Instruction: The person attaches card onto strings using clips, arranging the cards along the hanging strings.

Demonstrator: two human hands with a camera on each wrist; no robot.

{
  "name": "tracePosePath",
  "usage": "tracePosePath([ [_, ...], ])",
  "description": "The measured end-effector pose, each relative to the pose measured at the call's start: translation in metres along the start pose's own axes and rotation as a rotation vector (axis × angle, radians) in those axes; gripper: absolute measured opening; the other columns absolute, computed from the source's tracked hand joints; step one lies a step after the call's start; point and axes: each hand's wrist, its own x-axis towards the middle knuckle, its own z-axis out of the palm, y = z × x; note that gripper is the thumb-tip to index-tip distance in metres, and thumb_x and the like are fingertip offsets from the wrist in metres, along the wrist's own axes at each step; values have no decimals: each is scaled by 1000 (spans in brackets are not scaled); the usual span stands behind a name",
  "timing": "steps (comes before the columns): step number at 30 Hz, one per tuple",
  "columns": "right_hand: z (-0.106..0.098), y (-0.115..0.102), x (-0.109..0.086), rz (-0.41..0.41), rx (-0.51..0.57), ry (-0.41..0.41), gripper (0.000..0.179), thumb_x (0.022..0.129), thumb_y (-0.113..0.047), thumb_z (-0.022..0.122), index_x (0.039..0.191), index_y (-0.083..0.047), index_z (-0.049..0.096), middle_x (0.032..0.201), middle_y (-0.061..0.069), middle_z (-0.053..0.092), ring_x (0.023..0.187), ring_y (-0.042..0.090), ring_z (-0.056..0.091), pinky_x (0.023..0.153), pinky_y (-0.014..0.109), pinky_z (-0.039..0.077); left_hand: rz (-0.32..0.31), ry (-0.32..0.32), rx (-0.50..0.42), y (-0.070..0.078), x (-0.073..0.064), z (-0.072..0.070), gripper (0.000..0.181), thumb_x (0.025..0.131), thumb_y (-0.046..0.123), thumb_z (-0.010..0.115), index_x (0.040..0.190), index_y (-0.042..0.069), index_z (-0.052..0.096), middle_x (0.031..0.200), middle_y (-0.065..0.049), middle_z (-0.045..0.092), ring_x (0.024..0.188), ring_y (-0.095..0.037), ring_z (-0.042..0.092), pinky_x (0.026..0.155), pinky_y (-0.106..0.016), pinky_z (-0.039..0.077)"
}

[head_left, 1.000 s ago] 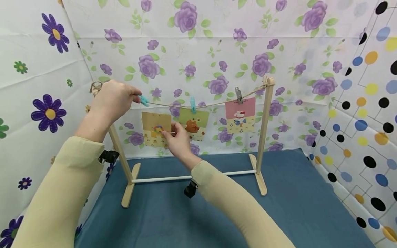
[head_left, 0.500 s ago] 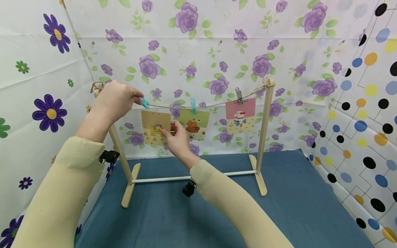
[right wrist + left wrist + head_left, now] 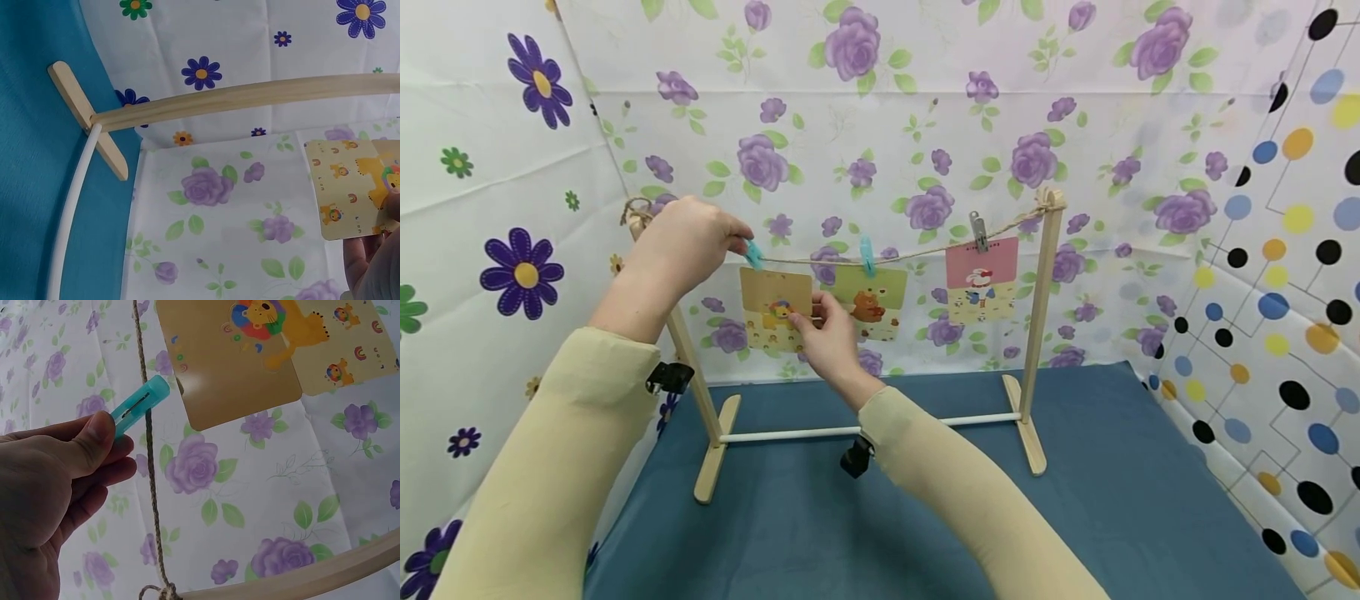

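My left hand (image 3: 688, 246) pinches a light-blue clothespin (image 3: 142, 402) between thumb and fingers. The clothespin lies across the twine (image 3: 152, 481) in the left wrist view, close above the top edge of a card. That tan card (image 3: 777, 300), printed with a lion, is held by its right edge between the thumb and fingers of my right hand (image 3: 832, 337). Just behind and to the right hangs a green card (image 3: 880, 287) with a bear, clipped by another blue clothespin (image 3: 867, 255); my right fingertips overlap its left side.
A pink card (image 3: 981, 275) hangs from a metal clip (image 3: 977, 232) farther right. The twine is tied between two wooden posts (image 3: 1041, 308), joined low down by a white rod (image 3: 797, 433). Blue cloth (image 3: 1120, 492) covers the table; printed fabric (image 3: 880, 125) forms the backdrop.
The left hand has shifted slightly right and turned the clothespin from slanting to more upright, toward the card. The right hand has raised the lion card a little.
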Motion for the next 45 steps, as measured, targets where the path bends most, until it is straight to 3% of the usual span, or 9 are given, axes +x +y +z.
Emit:
tracePosePath([
  [10, 2, 0, -1, -11, 10, -5, 19, 106, -15, 71, 125, -15, 69, 105, -1, 73, 96, 13, 73, 75, 36, 63, 12, -25, 2, 3, 1, 2, 23, 102, -8, 66, 119, -3, 80, 107, -16, 80, 103, -36, 77, 88, -52, 62],
  [17, 4, 1, -1, -21, 21, -1, 18, 105, -14, 72, 123, -15, 70, 104, 0, 73, 95, 14, 73, 67, 34, 61, 2, -39, 3, 3, 0, 2, 24, 103, -9, 64, 120, -2, 80, 105, -15, 81, 104, -37, 76, 90, -52, 62],
  [34, 8, -1, -2, -26, 34, -11, 16, 106, -14, 70, 121, -16, 69, 105, -4, 72, 96, 11, 71, 79, 33, 62, 32, -52, 46, 5, 2, 4, 24, 101, -10, 66, 115, 0, 82, 102, -14, 81, 99, -36, 77, 88, -52, 62],
  [45, 9, -2, -3, -39, 28, -5, 19, 106, -15, 70, 125, -16, 69, 106, -4, 72, 95, 11, 71, 79, 33, 62, 36, -82, 45, 4, 3, 6, 23, 101, -7, 69, 117, 2, 83, 103, -14, 81, 99, -35, 77, 86, -52, 63],
])
